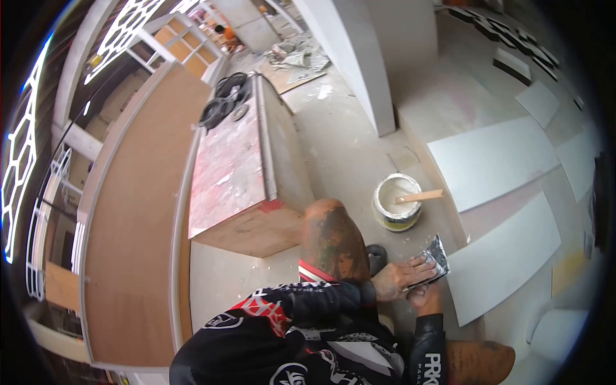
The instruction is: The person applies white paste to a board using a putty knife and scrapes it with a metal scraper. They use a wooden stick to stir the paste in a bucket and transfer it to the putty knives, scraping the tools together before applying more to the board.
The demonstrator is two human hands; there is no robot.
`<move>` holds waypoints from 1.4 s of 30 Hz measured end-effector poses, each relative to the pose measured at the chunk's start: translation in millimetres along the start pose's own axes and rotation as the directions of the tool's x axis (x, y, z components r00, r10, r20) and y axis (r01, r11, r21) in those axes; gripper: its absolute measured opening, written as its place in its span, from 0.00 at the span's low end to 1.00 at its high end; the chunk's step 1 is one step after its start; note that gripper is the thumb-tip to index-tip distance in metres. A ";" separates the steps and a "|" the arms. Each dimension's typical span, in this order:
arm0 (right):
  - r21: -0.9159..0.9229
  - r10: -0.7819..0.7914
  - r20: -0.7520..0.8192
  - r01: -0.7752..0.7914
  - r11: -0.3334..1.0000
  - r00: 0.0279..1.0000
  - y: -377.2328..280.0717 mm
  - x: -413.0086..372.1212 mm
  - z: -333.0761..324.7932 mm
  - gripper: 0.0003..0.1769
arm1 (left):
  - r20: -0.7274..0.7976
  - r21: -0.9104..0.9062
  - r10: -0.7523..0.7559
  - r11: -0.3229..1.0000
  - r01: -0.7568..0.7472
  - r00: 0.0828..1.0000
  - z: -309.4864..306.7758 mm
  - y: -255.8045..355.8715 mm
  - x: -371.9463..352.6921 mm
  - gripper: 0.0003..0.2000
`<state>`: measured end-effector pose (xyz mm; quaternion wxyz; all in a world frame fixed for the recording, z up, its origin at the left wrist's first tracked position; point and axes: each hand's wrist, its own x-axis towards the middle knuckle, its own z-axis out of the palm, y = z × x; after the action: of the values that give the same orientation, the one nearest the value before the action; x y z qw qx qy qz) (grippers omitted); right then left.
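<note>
Head view: bench seen at 10 o'clock from hands. Panel at 3 o'clock, edge just beside blade. Bucket at 12 o'clock, near knee, stick laid across rim. Blade held low over floor: left hand laid flat on it, clamping not discernible; right hand curled beneath. Risks judged: bucket tipped by knee shift; stick knocked off; fingers nicked if blade slips; panel smeared.

Just below the bucket I see a shiny metal blade, and a bare wooden stick rests across the bucket's paste-smeared rim. Right of the bucket the white panels look smooth and matt; left of it the wooden bench is rough and paint-stained.
</note>
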<state>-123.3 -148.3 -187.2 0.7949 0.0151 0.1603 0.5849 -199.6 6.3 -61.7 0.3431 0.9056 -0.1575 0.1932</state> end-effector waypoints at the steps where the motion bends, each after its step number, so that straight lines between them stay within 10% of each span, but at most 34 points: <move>1: 0.013 0.037 -0.029 -0.037 0.999 0.999 7.6 -4.6 -6.6 0.11 | -0.117 -0.103 -0.154 0.984 0.142 0.981 10.0 -4.3 -1.7 0.25; 2: 0.026 0.066 -0.056 -0.065 0.998 0.996 11.4 -8.1 -11.1 0.10 | -0.129 -0.091 -0.154 0.985 0.143 0.980 13.3 -16.2 -3.2 0.25; 4: 0.022 0.092 -0.077 -0.091 0.996 0.993 19.7 -9.5 13.5 0.10 | 0.105 -0.062 -0.721 0.683 0.728 0.685 9.5 -33.1 8.0 0.23; 6: -0.323 -0.141 -0.387 0.009 0.946 0.911 37.4 -22.3 53.7 0.10 | -0.094 -0.328 -0.685 0.706 0.627 0.722 21.9 -55.7 4.2 0.15; 8: -0.502 -0.320 -0.430 0.072 0.862 0.844 26.1 -27.9 65.7 0.13 | 0.165 -0.536 -0.963 0.096 0.839 0.215 23.6 -67.9 3.7 0.09; 10: -0.911 -0.956 -0.093 0.363 0.195 0.280 18.0 -29.9 70.6 0.17 | 0.164 -0.722 -0.953 0.060 0.689 0.255 11.0 -54.6 7.9 0.07; 12: -0.986 -0.976 0.014 0.167 0.022 0.215 15.3 -44.0 83.3 0.19 | 0.376 -0.888 -0.925 -0.344 0.305 0.051 16.3 -59.7 5.2 0.11; 14: -0.988 -0.977 0.139 -0.045 -0.148 0.164 19.6 -46.9 89.4 0.20 | 0.470 -0.817 -0.882 -0.415 0.400 0.044 10.2 -67.4 -4.9 0.16; 16: -0.700 -0.657 0.662 -0.015 -0.714 0.359 49.8 -39.9 96.2 0.18 | 0.825 -0.524 -0.449 -0.835 0.167 0.344 28.6 -93.9 -30.8 0.18; 17: -0.595 -0.517 0.733 0.049 -0.802 0.443 66.3 -37.4 109.8 0.18 | 0.909 -0.416 -0.407 -0.895 0.159 0.087 19.8 -74.7 -8.6 0.22; 22: -0.443 -0.203 0.731 0.227 -0.867 0.651 93.4 -17.0 119.8 0.20 | 0.912 -0.405 -0.397 -0.830 0.384 0.106 34.9 -71.4 -44.7 0.17; 25: -0.736 -0.611 0.556 -0.007 -0.676 0.563 57.2 8.9 74.1 0.19 | 0.904 -0.389 -0.419 -0.730 0.562 0.082 32.9 -67.3 -49.7 0.15; 26: -0.874 -0.666 0.288 -0.095 -0.477 0.688 23.2 18.9 32.5 0.20 | 0.902 -0.396 -0.423 -0.725 0.563 0.089 27.9 -58.9 -43.3 0.15; 28: -0.937 -0.640 0.020 -0.208 -0.279 0.768 -10.7 15.8 -12.2 0.21 | 0.587 -0.516 -0.809 -0.401 0.757 -0.028 19.1 -45.8 -23.7 0.19; 30: -0.961 -0.859 -0.186 -0.269 0.059 0.476 -22.9 23.2 -6.2 0.19 | 0.420 -0.589 -0.905 -0.217 0.779 0.066 24.7 -64.1 -23.5 0.19; 32: -0.984 -0.848 -0.090 -0.178 -0.005 0.523 -12.5 15.6 25.9 0.19 | -0.152 -0.544 -0.973 0.231 0.807 0.176 22.1 -65.4 -16.1 0.20; 33: -0.994 -0.834 -0.007 -0.096 -0.055 0.552 -2.0 11.3 41.8 0.19 | 0.062 -0.474 -0.964 0.199 0.858 0.258 -3.0 -48.0 -3.3 0.19; 37: -0.956 -0.758 -0.098 -0.272 -0.108 0.645 25.1 15.2 52.3 0.17 | -0.013 -0.668 -0.881 0.360 0.651 0.474 62.0 -57.9 -12.7 0.18; 42: -0.931 -0.749 -0.100 0.204 0.302 0.655 25.6 12.1 67.2 0.18 | 0.364 -0.524 -0.744 0.334 0.783 0.560 48.5 -72.7 -9.2 0.26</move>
<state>-125.5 -118.0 -121.0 0.7513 -0.5959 0.0504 0.2792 -165.5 26.6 -140.1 0.6719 0.7024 0.2199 -0.0824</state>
